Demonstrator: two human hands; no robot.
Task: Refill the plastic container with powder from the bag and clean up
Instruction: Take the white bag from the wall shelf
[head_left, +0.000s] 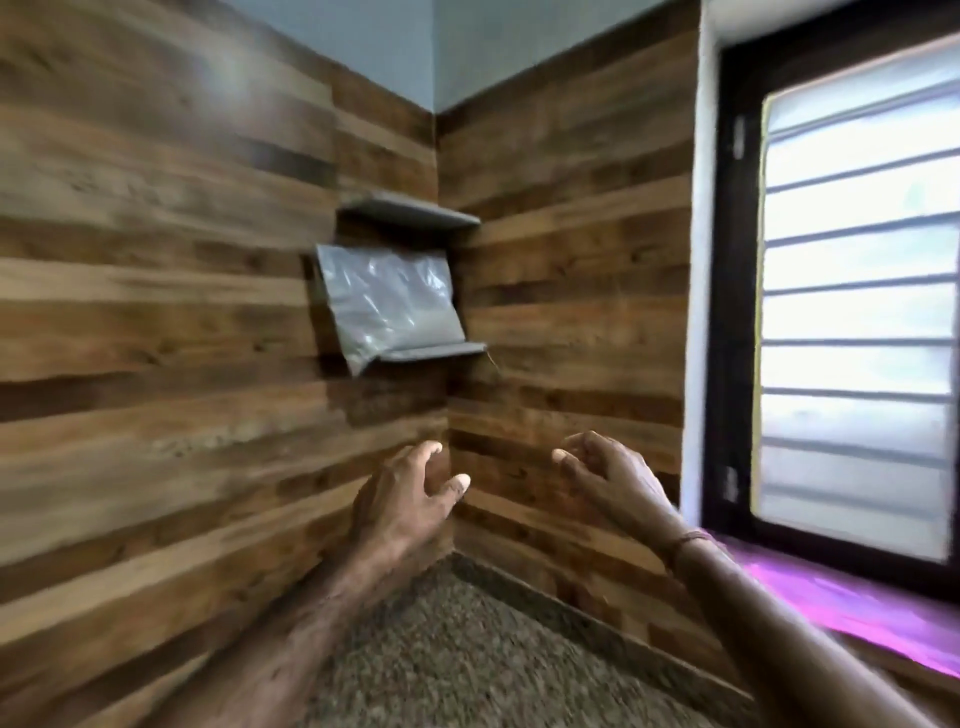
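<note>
My left hand (410, 499) and right hand (608, 478) hover over the granite counter (467, 649), fingers loosely curled, holding nothing; the powder bag (387, 304) lies above and ahead, well apart, leaning on the panelled wall on the lower corner shelf (441, 352); its long axis runs roughly level, left corner overhanging the shelf edge; the left hand is nearer beneath it; no plastic container in view.

window (852, 291) cropped right, bag (387, 306) contents blurred
</note>
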